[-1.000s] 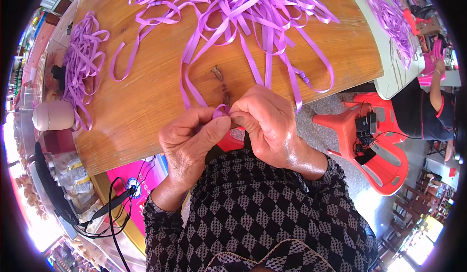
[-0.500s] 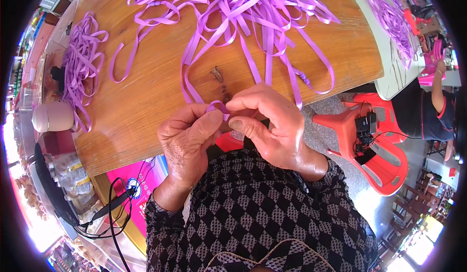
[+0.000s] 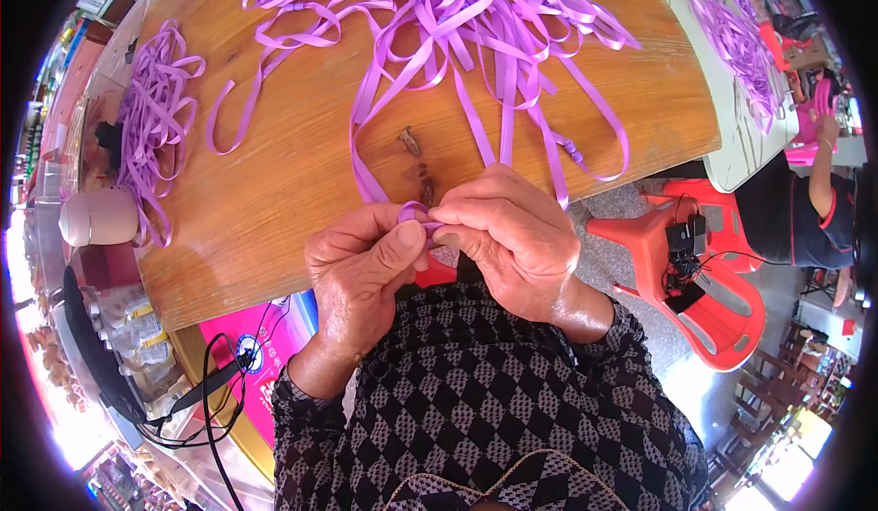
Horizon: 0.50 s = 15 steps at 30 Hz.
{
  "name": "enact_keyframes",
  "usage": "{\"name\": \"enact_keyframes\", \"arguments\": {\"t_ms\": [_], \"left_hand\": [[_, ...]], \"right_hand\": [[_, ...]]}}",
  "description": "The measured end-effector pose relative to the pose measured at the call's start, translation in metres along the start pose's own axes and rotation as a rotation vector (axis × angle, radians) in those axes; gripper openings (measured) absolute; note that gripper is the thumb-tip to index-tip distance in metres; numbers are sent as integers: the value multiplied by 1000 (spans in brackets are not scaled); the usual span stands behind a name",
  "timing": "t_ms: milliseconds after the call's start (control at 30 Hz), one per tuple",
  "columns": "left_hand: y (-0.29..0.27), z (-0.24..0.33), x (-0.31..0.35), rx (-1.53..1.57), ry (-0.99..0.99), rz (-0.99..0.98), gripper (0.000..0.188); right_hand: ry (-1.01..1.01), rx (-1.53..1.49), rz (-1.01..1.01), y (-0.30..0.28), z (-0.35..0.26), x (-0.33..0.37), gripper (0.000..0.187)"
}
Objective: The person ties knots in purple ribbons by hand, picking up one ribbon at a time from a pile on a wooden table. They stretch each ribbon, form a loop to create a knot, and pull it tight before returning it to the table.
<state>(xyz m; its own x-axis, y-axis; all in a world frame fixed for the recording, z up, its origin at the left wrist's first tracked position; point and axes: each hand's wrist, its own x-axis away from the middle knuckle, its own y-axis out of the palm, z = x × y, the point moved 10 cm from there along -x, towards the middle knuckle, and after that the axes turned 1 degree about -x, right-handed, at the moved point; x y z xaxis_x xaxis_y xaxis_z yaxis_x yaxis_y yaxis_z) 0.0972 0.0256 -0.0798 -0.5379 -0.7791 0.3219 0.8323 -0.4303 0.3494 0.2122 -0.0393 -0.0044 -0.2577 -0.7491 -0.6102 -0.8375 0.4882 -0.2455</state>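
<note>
Between my two hands, just off the near edge of the wooden table, a flat purple ribbon (image 3: 412, 209) is bent into a small loop. My left hand (image 3: 361, 255) pinches it between thumb and forefinger. On the other side my right hand (image 3: 512, 241) is closed, its thumb and fingertips gripping the ribbon's end. The ribbon's long part runs up over the table edge into a tangled pile of purple ribbons (image 3: 457, 26). Part of the loop is hidden by my fingers.
Under the pile is the wooden table (image 3: 274, 209). More ribbons (image 3: 157, 109) lie left, near a pale rounded object (image 3: 101, 218). A red plastic stool (image 3: 713, 319) with black devices and cables stands right. Beyond it, a co-worker's arm (image 3: 823, 173) shows beside a marble-patterned table (image 3: 745, 145).
My right thumb and fingers have closed onto the ribbon's end, where they were apart. The hanging ribbon strand has shifted slightly right.
</note>
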Motion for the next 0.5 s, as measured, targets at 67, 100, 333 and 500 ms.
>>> {"name": "enact_keyframes", "arguments": {"t_ms": [67,100,333,500], "left_hand": [[1,0,1,2,-10,4,22],[0,-1,1,3,-9,3,22],[5,12,3,-112,145,-36,20],[1,9,5,-143,111,-21,18]], "right_hand": [[18,-6,8,0,1,1,23],[35,-12,16,-1,3,2,22],[89,-64,-38,0,5,-1,17],[307,-210,-140,7,18,5,8]]}}
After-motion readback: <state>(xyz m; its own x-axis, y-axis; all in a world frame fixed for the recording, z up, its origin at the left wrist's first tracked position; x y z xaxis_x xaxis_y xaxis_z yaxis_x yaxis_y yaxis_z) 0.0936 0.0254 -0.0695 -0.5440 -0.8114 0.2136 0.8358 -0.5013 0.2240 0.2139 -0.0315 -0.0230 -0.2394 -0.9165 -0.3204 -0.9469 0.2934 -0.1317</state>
